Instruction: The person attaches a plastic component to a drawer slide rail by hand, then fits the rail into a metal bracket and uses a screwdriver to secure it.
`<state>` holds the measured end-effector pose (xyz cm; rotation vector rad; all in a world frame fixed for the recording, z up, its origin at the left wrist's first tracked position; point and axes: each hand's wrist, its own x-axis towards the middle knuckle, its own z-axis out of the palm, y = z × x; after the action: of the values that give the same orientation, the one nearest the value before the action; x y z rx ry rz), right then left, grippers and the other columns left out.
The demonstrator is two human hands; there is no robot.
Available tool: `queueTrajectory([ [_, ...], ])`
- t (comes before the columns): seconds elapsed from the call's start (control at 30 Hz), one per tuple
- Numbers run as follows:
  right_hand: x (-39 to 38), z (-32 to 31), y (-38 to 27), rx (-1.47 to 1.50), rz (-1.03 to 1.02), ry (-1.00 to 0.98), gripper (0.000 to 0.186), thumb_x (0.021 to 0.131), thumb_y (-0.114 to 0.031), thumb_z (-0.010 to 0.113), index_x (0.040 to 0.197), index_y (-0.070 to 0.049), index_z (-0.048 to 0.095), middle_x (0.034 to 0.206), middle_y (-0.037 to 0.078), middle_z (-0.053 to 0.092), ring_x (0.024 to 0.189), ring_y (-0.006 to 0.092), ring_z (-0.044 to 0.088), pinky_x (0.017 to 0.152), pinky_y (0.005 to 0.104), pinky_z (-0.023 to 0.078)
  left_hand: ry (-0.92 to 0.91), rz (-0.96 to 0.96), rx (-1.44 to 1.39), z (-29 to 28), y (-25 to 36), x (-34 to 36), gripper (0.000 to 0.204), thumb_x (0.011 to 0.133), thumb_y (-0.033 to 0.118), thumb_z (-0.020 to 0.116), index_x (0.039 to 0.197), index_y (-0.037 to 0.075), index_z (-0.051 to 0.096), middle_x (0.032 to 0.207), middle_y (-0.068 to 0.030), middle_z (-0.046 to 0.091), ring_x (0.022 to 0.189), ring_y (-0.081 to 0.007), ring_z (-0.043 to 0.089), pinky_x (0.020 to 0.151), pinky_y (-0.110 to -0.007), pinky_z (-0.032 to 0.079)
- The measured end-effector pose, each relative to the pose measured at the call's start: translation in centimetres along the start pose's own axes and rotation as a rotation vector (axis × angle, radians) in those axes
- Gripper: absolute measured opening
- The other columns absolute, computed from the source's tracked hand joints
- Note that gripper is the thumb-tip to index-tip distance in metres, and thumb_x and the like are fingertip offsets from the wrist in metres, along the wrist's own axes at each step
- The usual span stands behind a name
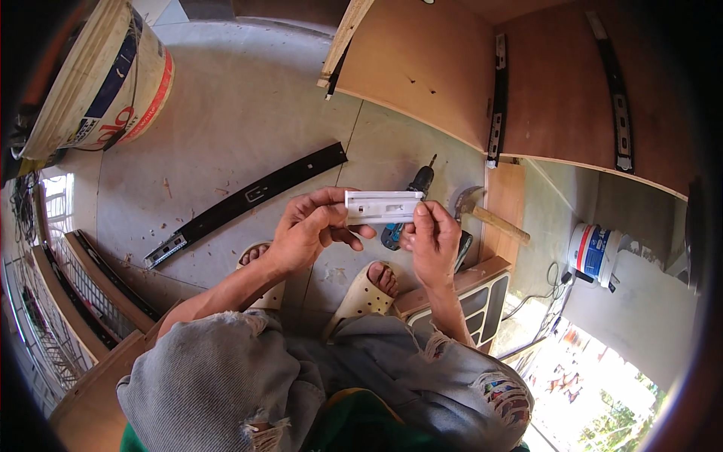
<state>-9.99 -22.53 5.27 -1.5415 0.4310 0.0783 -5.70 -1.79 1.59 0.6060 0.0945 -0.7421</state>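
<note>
A small white rectangular piece [384,207] with slots and a raised edge is held level above my feet; its exact kind I cannot make out. My left hand [305,230] grips its left end between thumb and fingers. At the other end, my right hand [432,245] pinches it with the thumb on top. Below and beyond lies a long black drawer slide [252,196] on the floor, its near end silver. A cordless drill [423,179] sits behind the white piece, partly hidden by it. Beside it rests a hammer [497,224] with a wooden handle.
An open wooden cabinet [422,83] stands at the far right, with black slides [497,98] fixed inside. A large paint bucket [113,83] is at far left, a smaller bucket [595,252] at right. Wooden drawers with wire racks [79,290] lie at left, a divided tray [471,305] near my right forearm.
</note>
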Motion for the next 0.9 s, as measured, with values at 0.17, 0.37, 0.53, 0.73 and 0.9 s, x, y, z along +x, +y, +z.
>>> queueTrajectory([
  [0.17,-0.1,0.1,0.2,0.099,0.000,0.025,0.017,0.101,-0.012,0.051,0.094,0.002,0.055,0.068,0.001,0.052,0.054,0.0043,0.042,0.047,0.0212,0.037,-0.022,0.040,0.063,-0.4,-0.3,0.0,0.035,0.094,0.002,0.051,0.129,0.000,0.051,0.116,-0.0198,0.063,0.100,-0.0292,0.067,0.075,-0.039,0.058],
  [0.37,-0.3,-0.1,0.3,0.089,-0.013,0.001,0.014,0.100,-0.010,0.051,0.095,0.002,0.054,0.069,0.001,0.053,0.055,0.0041,0.043,0.048,0.0205,0.038,-0.032,0.090,0.085,-0.2,-0.2,0.2,0.042,0.093,0.002,0.056,0.134,-0.002,0.046,0.115,-0.0164,0.064,0.100,-0.0255,0.067,0.079,-0.039,0.057],
  [0.53,-1.0,0.3,-0.4,0.094,0.135,-0.154,0.013,0.098,-0.011,0.055,0.094,0.001,0.054,0.070,0.002,0.055,0.056,0.0038,0.047,0.049,0.0200,0.039,-0.009,0.167,0.133,-0.9,-0.5,0.7,0.044,0.099,0.012,0.054,0.140,0.001,0.042,0.120,-0.0156,0.061,0.107,-0.0244,0.063,0.085,-0.038,0.054],
  [0.73,-2.6,2.5,1.0,0.029,0.207,-0.307,0.016,0.095,-0.016,0.060,0.092,0.000,0.056,0.069,0.001,0.057,0.055,0.0044,0.050,0.050,0.0218,0.042,-0.073,0.102,-0.117,0.1,-1.0,1.5,0.051,0.103,0.033,0.044,0.144,0.003,0.037,0.130,-0.0138,0.057,0.123,-0.0270,0.054,0.102,-0.044,0.044],
  [0.9,-1.9,2.1,0.6,-0.252,0.016,-0.416,0.020,0.093,-0.018,0.064,0.092,0.001,0.060,0.068,0.002,0.061,0.058,0.0046,0.053,0.054,0.0216,0.044,0.003,0.057,-0.164,0.3,-0.6,0.9,0.044,0.105,0.033,0.037,0.140,0.007,0.043,0.121,-0.0153,0.061,0.110,-0.0261,0.062,0.097,-0.041,0.051],
])
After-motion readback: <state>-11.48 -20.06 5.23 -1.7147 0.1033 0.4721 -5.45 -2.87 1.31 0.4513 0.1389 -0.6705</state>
